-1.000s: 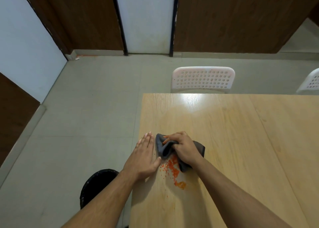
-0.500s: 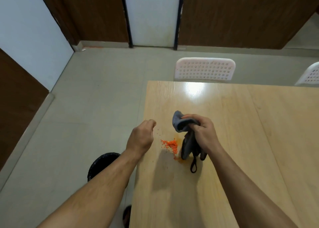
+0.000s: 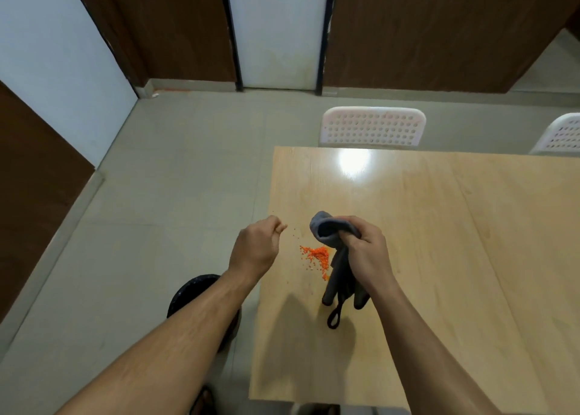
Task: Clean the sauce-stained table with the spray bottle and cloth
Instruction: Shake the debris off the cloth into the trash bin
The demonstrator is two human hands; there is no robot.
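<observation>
A small heap of orange-red crumbs [image 3: 317, 256] lies near the left edge of the light wooden table [image 3: 439, 226], with a faint orange smear around it. My right hand [image 3: 365, 251] grips a bunched grey cloth [image 3: 337, 267] lifted above the table just right of the crumbs; its ends and a dark loop hang down. My left hand [image 3: 259, 250] hovers over the table's left edge with curled fingers and holds nothing that I can see. No spray bottle is in view.
A black bin [image 3: 196, 292] stands on the floor below the table's left edge, partly behind my left forearm. Two white perforated chairs [image 3: 372, 127] [image 3: 561, 135] stand at the far side. A white door [image 3: 277, 28] is in the back wall.
My right hand lifted the cloth off the table, where it had been pressed on the stain. My left hand left the tabletop and curled. Since half a second ago little differs.
</observation>
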